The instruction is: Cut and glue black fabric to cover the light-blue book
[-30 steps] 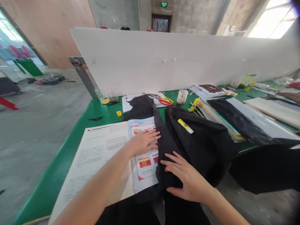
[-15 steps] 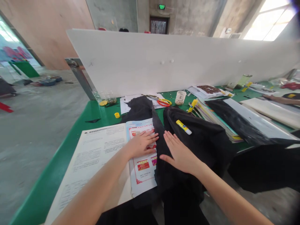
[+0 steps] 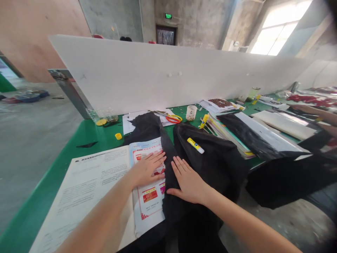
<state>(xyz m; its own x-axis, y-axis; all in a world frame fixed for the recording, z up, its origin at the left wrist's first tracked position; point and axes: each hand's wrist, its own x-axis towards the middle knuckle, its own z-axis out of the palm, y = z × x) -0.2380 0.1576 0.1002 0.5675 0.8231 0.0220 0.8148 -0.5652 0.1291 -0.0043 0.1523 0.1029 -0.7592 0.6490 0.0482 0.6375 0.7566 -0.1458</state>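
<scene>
Resting both hands flat beside and upon a black strip

The left hand (image 3: 150, 168) is lying palm-down on a printed page (image 3: 150, 202), its fingers slightly parted and its tips reaching the near edge of the black strip (image 3: 169, 175). It is gripping nothing. The right hand (image 3: 188, 182) is also gripping nothing: its fingers are stretching out close together, its thumb is standing wide of them, and its fingertips are resting on the black stuff.

The strip is running lengthwise away from the person, passing through the narrow gap between the two hands, with its far end leaning a little to the left. It is lying just right of the left fingertips and directly under the right fingers, so the right hand is the nearer one. Both sets of fingers are pointing forward and inward, crossing the strip's length at a slant. Whether the strip is cloth or paper I cannot tell.

Left of the left hand, an open book (image 3: 92, 182) is spreading beneath the forearm. Beyond the right fingertips, an uncapped glue stick (image 3: 195, 145) is lying on a black bundle (image 3: 218, 151), while a yellow cap (image 3: 118, 136) is sitting forward and left of the left hand. Farther ahead of both hands, scissors (image 3: 174, 118) and a cup (image 3: 191, 113) are resting on the table (image 3: 52, 168).
</scene>
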